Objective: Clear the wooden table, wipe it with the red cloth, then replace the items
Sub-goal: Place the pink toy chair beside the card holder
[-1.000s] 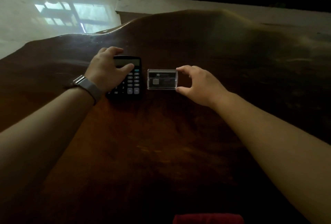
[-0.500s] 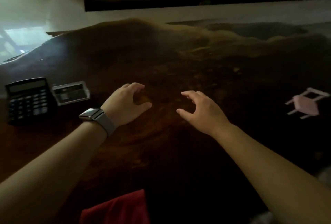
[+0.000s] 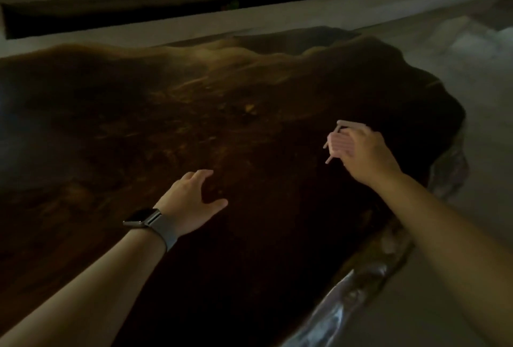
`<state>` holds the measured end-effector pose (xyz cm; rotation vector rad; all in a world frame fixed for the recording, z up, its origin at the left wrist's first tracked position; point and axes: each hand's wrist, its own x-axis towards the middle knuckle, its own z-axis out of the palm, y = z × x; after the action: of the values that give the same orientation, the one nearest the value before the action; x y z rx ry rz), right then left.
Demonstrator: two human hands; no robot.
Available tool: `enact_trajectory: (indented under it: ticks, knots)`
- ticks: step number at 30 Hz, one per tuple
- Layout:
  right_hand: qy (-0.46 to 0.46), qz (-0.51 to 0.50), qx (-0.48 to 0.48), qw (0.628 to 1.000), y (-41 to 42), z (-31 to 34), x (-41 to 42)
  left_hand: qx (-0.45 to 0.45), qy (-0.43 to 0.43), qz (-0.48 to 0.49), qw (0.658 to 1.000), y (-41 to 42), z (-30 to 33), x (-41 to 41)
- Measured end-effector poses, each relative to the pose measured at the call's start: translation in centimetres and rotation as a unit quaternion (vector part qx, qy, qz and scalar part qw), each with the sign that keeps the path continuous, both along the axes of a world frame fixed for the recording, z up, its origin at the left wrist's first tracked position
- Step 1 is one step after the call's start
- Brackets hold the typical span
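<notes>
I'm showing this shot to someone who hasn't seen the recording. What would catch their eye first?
Probably the small pink toy chair, pale against the dark wooden table, with the right hand closing on it near the table's right end. Next, the left hand hovering open over the middle of the table, a watch on its wrist.

A dim domestic room, probably a living area: my arms reach over a live-edge wooden table [image 3: 166, 113]; pale floor [image 3: 472, 74] lies beyond it, a wall base behind.
</notes>
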<state>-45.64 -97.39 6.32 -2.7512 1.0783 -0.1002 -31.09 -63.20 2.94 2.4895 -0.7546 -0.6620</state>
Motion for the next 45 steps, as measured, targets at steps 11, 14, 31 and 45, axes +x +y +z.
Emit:
enact_trajectory:
  ticks: [11,14,31,45]
  knots:
    - [0.023,-0.016,-0.051,0.998,-8.1,-2.1,2.7,0.004,-0.014,-0.024,1.000,-5.2,-3.6,-1.2]
    - [0.006,-0.010,-0.048,0.999,-8.3,-2.4,3.1,0.009,-0.015,-0.028,0.999,-4.8,-4.0,-0.8]
    - [-0.132,0.223,0.014,0.966,9.8,1.0,8.9,-0.016,-0.064,0.028,0.997,4.6,0.8,2.2]
    - [-0.124,0.387,0.079,0.910,36.1,4.5,20.4,0.001,-0.074,0.192,0.979,31.0,4.1,6.3]
